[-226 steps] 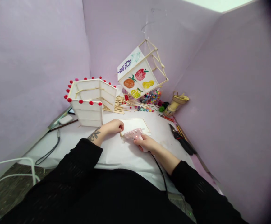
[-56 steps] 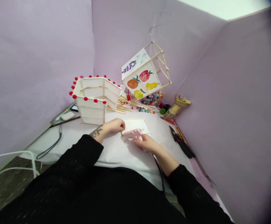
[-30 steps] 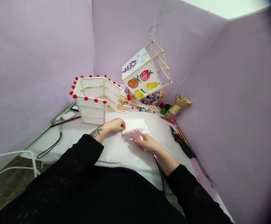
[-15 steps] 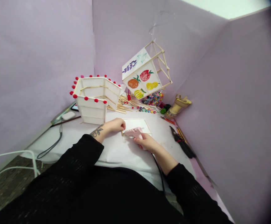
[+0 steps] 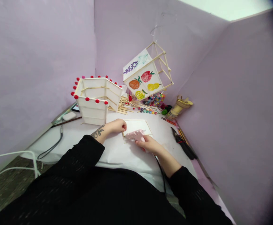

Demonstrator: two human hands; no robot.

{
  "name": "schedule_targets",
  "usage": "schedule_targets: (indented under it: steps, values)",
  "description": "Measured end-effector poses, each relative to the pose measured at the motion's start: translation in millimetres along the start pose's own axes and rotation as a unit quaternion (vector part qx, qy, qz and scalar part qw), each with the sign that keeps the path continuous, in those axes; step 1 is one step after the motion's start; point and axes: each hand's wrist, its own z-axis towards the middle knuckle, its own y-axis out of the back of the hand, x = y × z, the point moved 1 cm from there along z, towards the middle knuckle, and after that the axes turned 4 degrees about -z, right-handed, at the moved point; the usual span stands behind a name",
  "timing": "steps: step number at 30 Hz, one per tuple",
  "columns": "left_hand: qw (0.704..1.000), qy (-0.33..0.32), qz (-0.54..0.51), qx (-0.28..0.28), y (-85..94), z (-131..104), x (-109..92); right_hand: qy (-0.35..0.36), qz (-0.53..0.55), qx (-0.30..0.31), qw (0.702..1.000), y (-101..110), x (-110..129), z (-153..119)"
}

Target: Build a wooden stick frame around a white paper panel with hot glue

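My right hand [image 5: 147, 142] is closed round the grip of a pink glue gun [image 5: 136, 135]. Its nozzle points left, close to the near left corner of a white panel [image 5: 141, 126] edged with thin wooden sticks. At that corner my left hand [image 5: 120, 125] has its fingers pinched together on a short wooden stick [image 5: 123, 134], whose lower end shows beneath them. The panel lies flat on the white-covered table [image 5: 115, 153]. My left fingertips partly hide its left edge.
A white lantern-like frame [image 5: 93, 111] with red pompoms stands left. Behind, a fruit-painted lantern [image 5: 146, 75] hangs tilted above loose sticks [image 5: 121, 107] and beads [image 5: 148, 111]. Pruning shears [image 5: 184, 145] and a bundled yellowish roll [image 5: 178, 107] lie right. The glue gun's black cord [image 5: 161, 172] runs off the front edge.
The glue gun and my right hand have shifted slightly down and to the right, the nozzle dipping a little. My left hand stays in place.
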Motion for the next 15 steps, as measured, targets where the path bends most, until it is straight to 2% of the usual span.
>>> schedule_targets:
  steps: [8,15]
  values:
    - [1.000,0.009,0.000,0.007,0.7,-1,-3,-0.015,-0.004,0.005,1.000,10,3,-5]
    - [1.000,0.007,0.012,-0.001,1.3,-3,-5,-0.034,-0.009,-0.025,0.999,20,-16,-12]
